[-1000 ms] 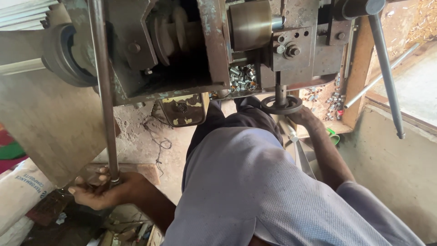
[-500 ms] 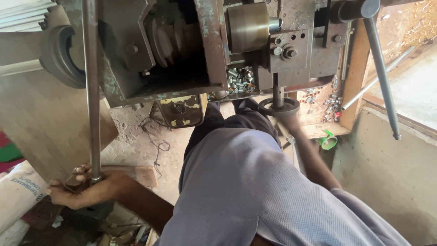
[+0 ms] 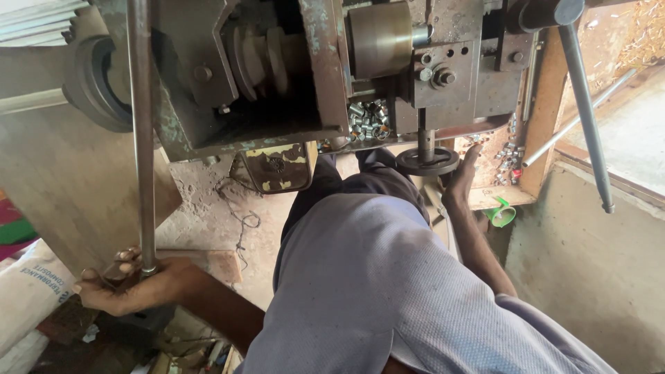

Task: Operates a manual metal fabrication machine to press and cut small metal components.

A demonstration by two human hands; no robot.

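My left hand point(image 3: 128, 285) grips the lower end of a long steel lever rod point(image 3: 141, 131) that rises to a rusty metal machine point(image 3: 305, 76). My right hand point(image 3: 463, 176) reaches forward and rests its fingers on a small dark handwheel point(image 3: 427, 162) under the machine's vertical shaft. Small shiny metal sleeves point(image 3: 366, 118) lie in a heap inside the machine behind the wheel. My lap in a light grey shirt point(image 3: 367, 277) fills the lower middle.
A second long rod lever point(image 3: 585, 111) hangs at the right. More metal sleeves point(image 3: 509, 156) sit on a wooden ledge beside a green cup point(image 3: 500, 215). A white sack point(image 3: 31, 291) lies lower left. A concrete wall point(image 3: 596, 263) stands at the right.
My left hand has swung the lever rod leftward and slightly down. My right hand has shifted from gripping over the handwheel to touching its right edge.
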